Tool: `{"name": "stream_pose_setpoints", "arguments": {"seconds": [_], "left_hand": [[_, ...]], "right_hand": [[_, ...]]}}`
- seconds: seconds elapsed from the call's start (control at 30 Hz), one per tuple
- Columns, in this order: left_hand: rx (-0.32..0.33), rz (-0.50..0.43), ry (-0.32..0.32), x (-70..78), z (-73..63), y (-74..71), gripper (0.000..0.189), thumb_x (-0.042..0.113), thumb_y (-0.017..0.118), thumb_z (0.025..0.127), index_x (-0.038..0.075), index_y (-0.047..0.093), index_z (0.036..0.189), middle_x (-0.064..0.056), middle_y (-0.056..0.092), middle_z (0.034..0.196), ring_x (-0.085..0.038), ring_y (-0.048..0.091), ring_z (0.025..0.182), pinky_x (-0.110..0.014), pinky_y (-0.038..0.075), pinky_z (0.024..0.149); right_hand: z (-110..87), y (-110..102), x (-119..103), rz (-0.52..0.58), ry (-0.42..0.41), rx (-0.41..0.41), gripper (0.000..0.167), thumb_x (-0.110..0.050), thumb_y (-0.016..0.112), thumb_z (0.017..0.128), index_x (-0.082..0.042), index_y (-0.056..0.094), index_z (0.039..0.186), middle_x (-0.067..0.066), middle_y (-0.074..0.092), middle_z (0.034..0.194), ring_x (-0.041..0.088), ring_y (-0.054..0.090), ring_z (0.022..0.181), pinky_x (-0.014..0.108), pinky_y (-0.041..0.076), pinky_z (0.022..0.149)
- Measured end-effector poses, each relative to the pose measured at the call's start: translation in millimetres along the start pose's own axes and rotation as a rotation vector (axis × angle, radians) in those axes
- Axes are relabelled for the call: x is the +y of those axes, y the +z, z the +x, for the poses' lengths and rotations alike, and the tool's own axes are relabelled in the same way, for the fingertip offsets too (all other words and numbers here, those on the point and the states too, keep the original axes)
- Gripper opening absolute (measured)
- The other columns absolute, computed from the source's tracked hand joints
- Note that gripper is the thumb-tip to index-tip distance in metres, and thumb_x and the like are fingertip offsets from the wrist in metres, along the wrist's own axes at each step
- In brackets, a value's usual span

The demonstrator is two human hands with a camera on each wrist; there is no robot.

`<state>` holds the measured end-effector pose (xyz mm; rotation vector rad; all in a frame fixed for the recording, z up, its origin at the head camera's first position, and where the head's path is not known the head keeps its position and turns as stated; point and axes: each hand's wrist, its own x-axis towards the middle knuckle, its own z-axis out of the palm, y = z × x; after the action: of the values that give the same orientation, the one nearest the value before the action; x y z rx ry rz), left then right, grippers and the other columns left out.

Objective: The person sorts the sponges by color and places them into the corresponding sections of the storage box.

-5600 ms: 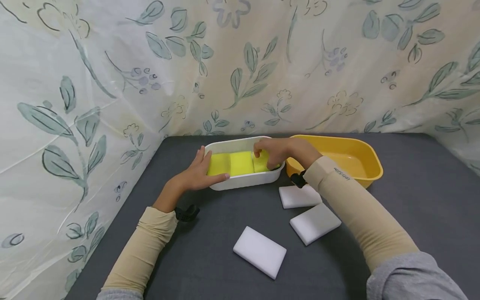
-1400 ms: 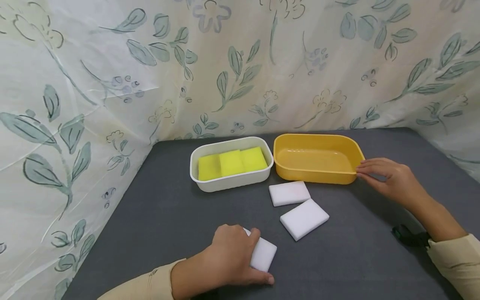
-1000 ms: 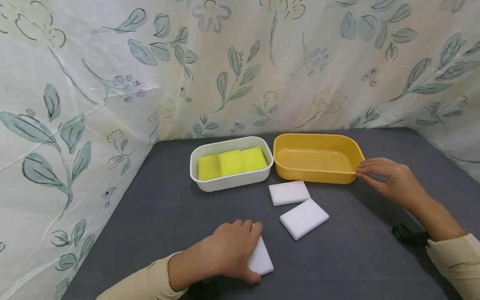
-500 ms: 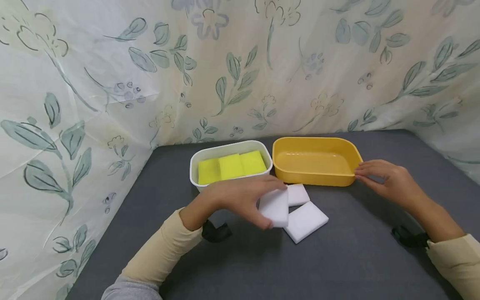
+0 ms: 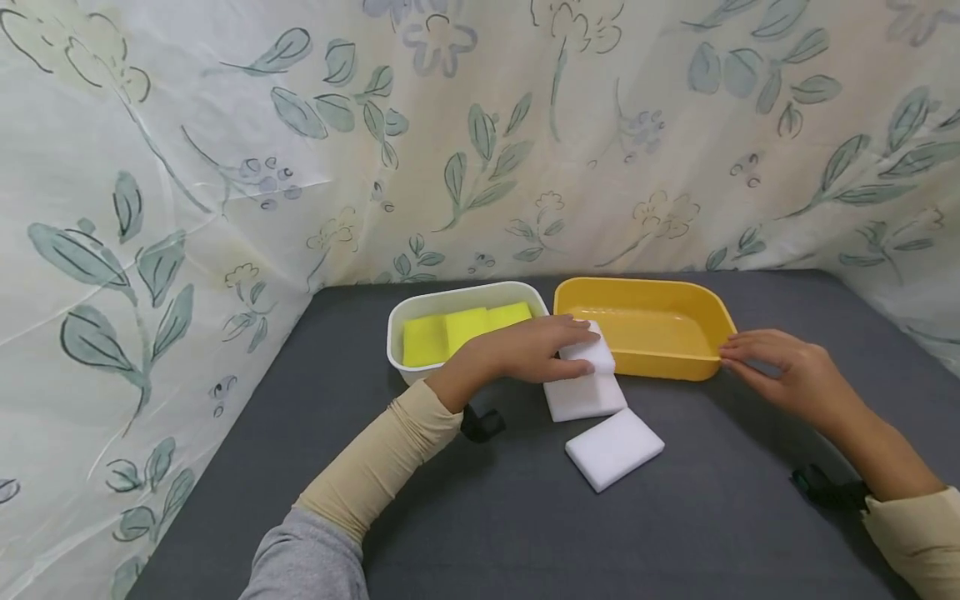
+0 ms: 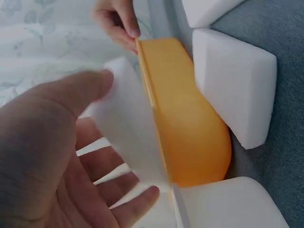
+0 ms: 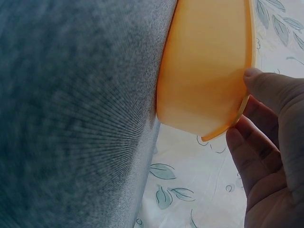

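Note:
My left hand (image 5: 528, 348) grips a white sponge (image 5: 591, 348) between thumb and fingers, over the left front rim of the yellow tub (image 5: 667, 367). Seen from the left wrist, the held sponge (image 6: 126, 126) is tilted beside the tub's rim, above its wall. At the tub's right front corner, my right hand (image 5: 783, 367) pinches the rim; the right wrist view shows its thumb (image 7: 266, 83) on one side and the fingers on the other. Two more white sponges lie on the table in front, a nearer one (image 5: 615, 448) and one (image 5: 585, 398) partly behind the held sponge.
Left of the yellow tub stands a white tub (image 5: 411, 372) with yellow sponges (image 5: 424, 340) in a row inside; my left forearm crosses its front. A dark grey cloth (image 5: 480, 533) covers the table. Behind and to the left hangs a floral curtain (image 5: 300, 200).
My left hand has picked the nearest white sponge off the table and carried it forward and right to the yellow tub. My right hand left the white tub earlier and now stays at the yellow rim.

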<state>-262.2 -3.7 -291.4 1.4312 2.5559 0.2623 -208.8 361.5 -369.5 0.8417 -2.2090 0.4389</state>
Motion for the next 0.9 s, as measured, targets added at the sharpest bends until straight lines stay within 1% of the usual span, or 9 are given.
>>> {"name": "stream_pose_setpoints", "arguments": {"seconds": [0.13,0.27,0.37,0.47,0.5,0.67,0.73,0.83,0.9], "left_hand": [[0.048,-0.009,0.047,-0.5,4.4,0.6,0.047,0.03,0.053,0.106,0.01,0.051,0.148,-0.005,0.049,0.15,-0.015,0.042,0.139,-0.023,0.028,0.112],[0.085,-0.018,0.05,-2.8,9.1,3.6,0.043,0.026,0.052,0.106,0.009,0.053,0.146,-0.004,0.056,0.144,-0.012,0.05,0.13,-0.022,0.033,0.108],[0.111,-0.032,0.038,-5.0,13.5,7.4,0.042,0.026,0.051,0.106,0.009,0.055,0.144,-0.003,0.064,0.131,-0.012,0.057,0.113,-0.02,0.039,0.099],[0.143,-0.039,0.021,-6.3,17.7,9.7,0.04,0.025,0.051,0.106,0.009,0.058,0.142,-0.001,0.067,0.119,-0.014,0.056,0.096,-0.021,0.043,0.089],[0.15,-0.038,0.012,-6.9,18.9,10.4,0.039,0.025,0.051,0.106,0.01,0.059,0.141,0.0,0.067,0.119,-0.013,0.056,0.095,-0.021,0.043,0.088],[0.179,-0.007,-0.018,-10.8,25.4,14.8,0.037,0.024,0.051,0.106,0.012,0.061,0.139,0.002,0.065,0.129,-0.01,0.057,0.101,-0.02,0.042,0.095],[0.194,0.007,-0.026,-12.5,28.4,16.5,0.035,0.023,0.052,0.106,0.013,0.063,0.138,0.002,0.066,0.128,-0.01,0.058,0.102,-0.02,0.042,0.096],[0.217,0.033,-0.046,-15.1,33.0,19.3,0.033,0.022,0.055,0.104,0.014,0.066,0.134,0.003,0.067,0.126,-0.01,0.058,0.102,-0.021,0.042,0.096],[0.229,0.05,-0.063,-16.4,35.7,21.2,0.031,0.021,0.057,0.103,0.015,0.068,0.132,0.004,0.068,0.124,-0.009,0.059,0.103,-0.021,0.043,0.096]], "right_hand": [[-0.3,0,0,0.01,0.003,0.009,0.069,-0.063,0.044,0.097,-0.004,0.079,0.09,0.008,0.074,0.094,0.021,0.062,0.091,0.003,0.028,0.096],[0.0,0,-1,0.014,0.007,0.008,0.068,-0.062,0.045,0.098,-0.004,0.079,0.09,0.008,0.074,0.095,0.019,0.062,0.093,0.003,0.028,0.097],[-0.8,0,0,0.019,0.003,0.008,0.068,-0.062,0.045,0.098,-0.004,0.079,0.09,0.008,0.074,0.095,0.017,0.061,0.094,0.003,0.029,0.097],[-1.3,0,0,0.025,-0.005,0.01,0.067,-0.062,0.045,0.098,-0.005,0.079,0.091,0.008,0.074,0.095,0.016,0.061,0.095,0.004,0.029,0.097],[-1.2,0,0,0.026,-0.008,0.01,0.067,-0.062,0.045,0.098,-0.005,0.079,0.091,0.008,0.074,0.095,0.016,0.061,0.095,0.004,0.029,0.097],[-0.7,0,1,0.027,-0.018,0.009,0.066,-0.061,0.046,0.099,-0.004,0.079,0.091,0.008,0.074,0.096,0.015,0.062,0.095,0.004,0.029,0.097],[-0.5,-1,0,0.03,-0.014,0.004,0.065,-0.06,0.047,0.099,-0.004,0.078,0.091,0.008,0.074,0.095,0.01,0.061,0.097,0.004,0.029,0.097],[-0.6,-1,-1,0.034,-0.003,-0.006,0.065,-0.06,0.047,0.098,-0.003,0.078,0.091,0.009,0.073,0.095,0.0,0.057,0.102,0.004,0.029,0.097],[-0.9,-2,-1,0.035,0.005,-0.012,0.066,-0.06,0.046,0.099,-0.003,0.078,0.092,0.009,0.073,0.096,-0.005,0.054,0.105,0.004,0.029,0.098]]}}
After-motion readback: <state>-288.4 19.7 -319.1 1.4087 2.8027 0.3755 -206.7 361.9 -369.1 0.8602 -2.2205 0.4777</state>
